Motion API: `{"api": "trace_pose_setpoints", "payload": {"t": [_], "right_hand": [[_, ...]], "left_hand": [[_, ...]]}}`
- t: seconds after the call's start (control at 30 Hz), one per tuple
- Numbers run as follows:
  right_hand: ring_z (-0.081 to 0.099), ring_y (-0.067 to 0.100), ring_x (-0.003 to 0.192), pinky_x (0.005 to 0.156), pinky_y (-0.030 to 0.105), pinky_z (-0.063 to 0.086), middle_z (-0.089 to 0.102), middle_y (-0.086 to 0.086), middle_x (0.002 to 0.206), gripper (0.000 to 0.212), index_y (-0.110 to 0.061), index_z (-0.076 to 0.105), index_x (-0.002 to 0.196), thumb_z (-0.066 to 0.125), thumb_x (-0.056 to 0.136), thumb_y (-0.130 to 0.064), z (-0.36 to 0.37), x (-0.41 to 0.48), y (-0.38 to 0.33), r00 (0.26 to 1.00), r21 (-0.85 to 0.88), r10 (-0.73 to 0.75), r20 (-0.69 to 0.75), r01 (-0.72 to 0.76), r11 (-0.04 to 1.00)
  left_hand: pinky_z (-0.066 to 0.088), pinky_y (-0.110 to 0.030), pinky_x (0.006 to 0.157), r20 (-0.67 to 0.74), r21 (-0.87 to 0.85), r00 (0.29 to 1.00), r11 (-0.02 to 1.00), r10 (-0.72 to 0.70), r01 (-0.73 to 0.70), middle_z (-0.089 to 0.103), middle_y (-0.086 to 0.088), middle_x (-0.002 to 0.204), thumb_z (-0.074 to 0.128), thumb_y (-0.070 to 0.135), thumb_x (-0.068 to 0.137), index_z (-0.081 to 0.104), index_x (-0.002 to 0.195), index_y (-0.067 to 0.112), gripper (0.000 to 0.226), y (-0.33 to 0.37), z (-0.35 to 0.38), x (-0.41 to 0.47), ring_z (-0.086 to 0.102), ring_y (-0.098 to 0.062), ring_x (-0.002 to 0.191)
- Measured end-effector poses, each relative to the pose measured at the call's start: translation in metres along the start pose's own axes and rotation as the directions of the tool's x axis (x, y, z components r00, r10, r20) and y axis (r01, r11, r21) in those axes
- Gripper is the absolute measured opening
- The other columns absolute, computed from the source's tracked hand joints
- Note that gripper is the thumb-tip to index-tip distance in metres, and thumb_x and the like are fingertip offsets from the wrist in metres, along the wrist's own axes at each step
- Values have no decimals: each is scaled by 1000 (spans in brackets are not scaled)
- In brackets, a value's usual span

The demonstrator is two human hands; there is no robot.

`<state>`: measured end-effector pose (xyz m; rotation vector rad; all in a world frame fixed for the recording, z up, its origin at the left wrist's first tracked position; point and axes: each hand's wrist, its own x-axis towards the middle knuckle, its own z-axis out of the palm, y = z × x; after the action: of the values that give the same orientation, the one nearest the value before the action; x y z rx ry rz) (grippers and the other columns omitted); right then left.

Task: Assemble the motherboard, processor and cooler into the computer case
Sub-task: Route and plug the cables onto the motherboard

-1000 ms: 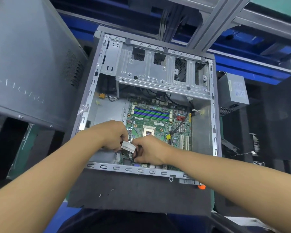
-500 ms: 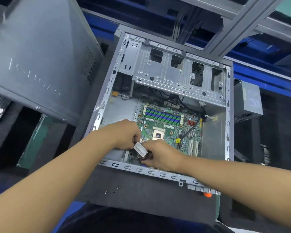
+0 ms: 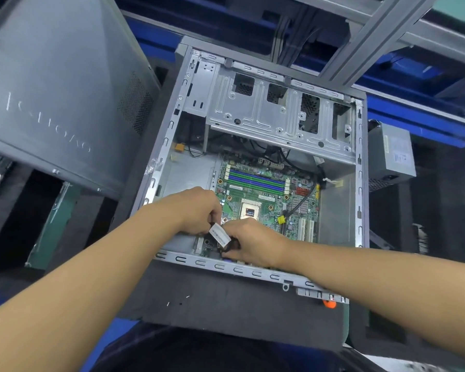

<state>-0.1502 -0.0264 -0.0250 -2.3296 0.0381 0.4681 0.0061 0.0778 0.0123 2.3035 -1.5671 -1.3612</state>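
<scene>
- Head view: the motherboard lies flat inside the computer case. Its socket has no cooler on it.
- Both hands meet over the near left corner of the motherboard.
- The left hand curls its fingers round a white-labelled cable.
- The right hand pinches the dark end of that cable, lower down and closer to the motherboard.
- The label slants from the left hand down to the right hand.
- I think the right hand should push the plug down. The plug's spot is hidden.
</scene>
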Motion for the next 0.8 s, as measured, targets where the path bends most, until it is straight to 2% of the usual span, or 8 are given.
{"api": "trace_pose_setpoints", "payload": {"t": [0.2, 0.33, 0.57, 0.7, 0.8], "right_hand": [[49, 12, 67, 61, 18, 35, 56, -1, 77, 16, -4, 65, 84, 80, 80, -3, -1, 2, 2, 1000, -4, -30, -2, 30, 1000], [58, 20, 69, 66, 29, 48, 66, 10, 82, 14, -1, 71, 89, 81, 82, -8, 0, 3, 5, 998, -54, -64, 9, 64, 996], [57, 20, 68, 67, 33, 49, 64, 9, 80, 8, -2, 71, 86, 78, 84, -7, 1, -1, 7, 995, -55, -92, -24, 91, 994], [58, 22, 71, 70, 37, 51, 65, 10, 83, 8, -1, 71, 88, 74, 85, -7, 2, -2, 8, 995, -83, -95, 1, 95, 992], [51, 14, 72, 69, 32, 48, 64, 9, 86, 6, -2, 71, 90, 74, 84, -3, 2, 0, 8, 994, -71, -107, 13, 108, 992]], "left_hand": [[39, -19, 59, -3, 12, 1000, 1000, 16, -16, 55, 18, 73, 69, 12, 83, 70, 85, 32, 20, 1, 0, 1, 55, -10, 78], [40, -21, 63, -3, 14, 1000, 1000, 19, -19, 54, 18, 72, 70, 15, 84, 74, 92, 28, 15, 2, 0, 1, 53, -9, 77], [37, -16, 55, -12, -10, 1000, 1000, 12, -12, 55, 18, 70, 73, 19, 83, 74, 96, 26, 15, 1, 2, 0, 50, 0, 65], [37, -17, 56, -11, -9, 1000, 1000, 4, -5, 55, 17, 71, 74, 19, 83, 73, 93, 27, 13, 1, 2, 1, 52, -5, 70], [40, -19, 60, -7, 7, 1000, 1000, 2, -2, 55, 17, 73, 73, 19, 83, 71, 89, 29, 12, 1, 2, 2, 53, -6, 72]]}}
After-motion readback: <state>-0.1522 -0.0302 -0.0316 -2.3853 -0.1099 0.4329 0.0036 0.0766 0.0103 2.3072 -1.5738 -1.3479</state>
